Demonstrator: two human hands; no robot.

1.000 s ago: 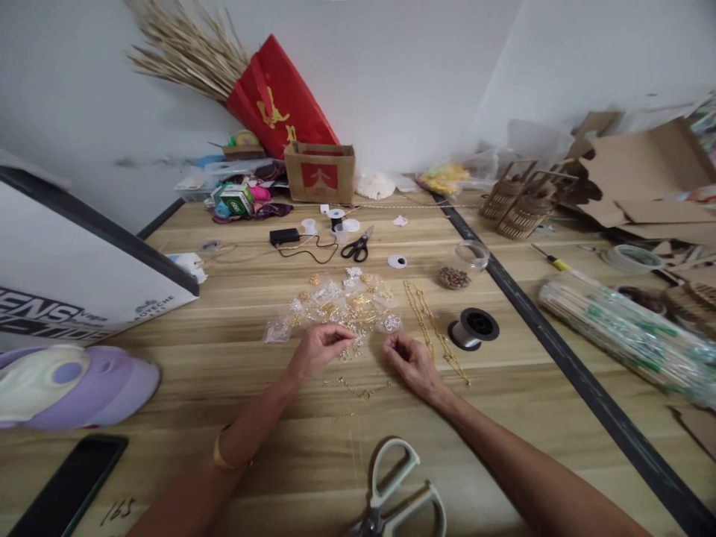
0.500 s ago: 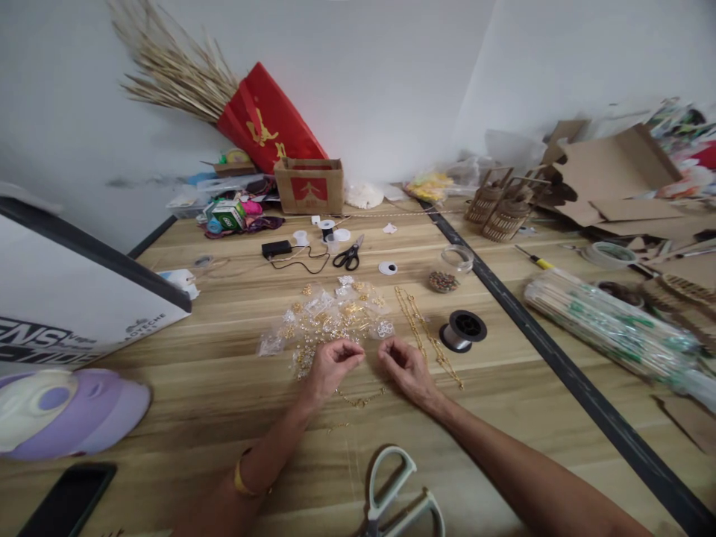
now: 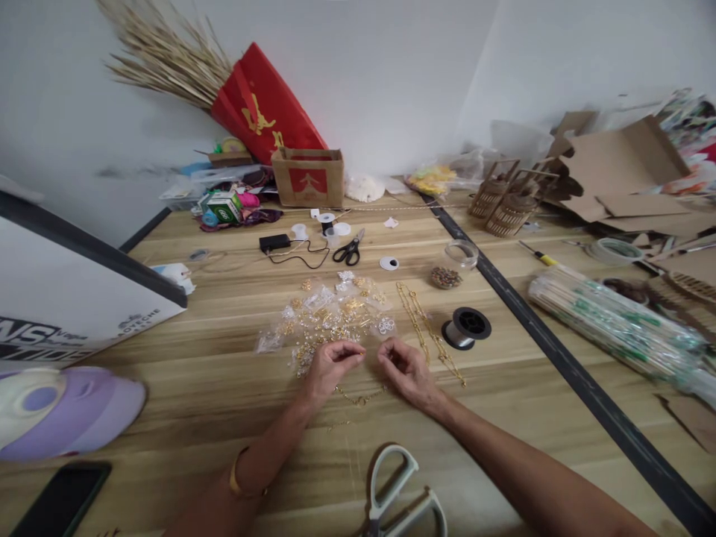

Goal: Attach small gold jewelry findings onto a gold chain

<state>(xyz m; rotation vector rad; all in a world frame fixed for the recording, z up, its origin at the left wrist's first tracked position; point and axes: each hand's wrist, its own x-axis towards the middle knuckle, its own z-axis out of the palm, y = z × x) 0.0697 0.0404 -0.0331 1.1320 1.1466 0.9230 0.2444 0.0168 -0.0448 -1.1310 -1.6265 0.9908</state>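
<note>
My left hand point(image 3: 334, 364) is closed in a pinch, with something tiny and hard to make out at its fingertips. Facing it, my right hand point(image 3: 407, 371) has its thumb and fingers pressed together on something too small to name. A narrow gap separates the two hands. Just below them a short gold chain point(image 3: 361, 400) lies on the wooden table point(image 3: 235, 403). Beyond my left hand spreads a pile of beads and small bags of findings point(image 3: 335, 309). Longer gold chains point(image 3: 417, 321) and a spool of clear line point(image 3: 466, 328) lie beyond and right of my right hand.
White-handled scissors point(image 3: 391, 488) lie at the near edge. Black scissors point(image 3: 349, 252) and a jar of beads point(image 3: 447, 276) stand farther back. Bagged sticks point(image 3: 609, 321) lie at right; a purple cap point(image 3: 83, 414), phone point(image 3: 61, 500) and white box point(image 3: 72, 298) are at left.
The view has shifted slightly. Both hands keep nearly the same place and pinched pose, and the things on the table lie as before.
</note>
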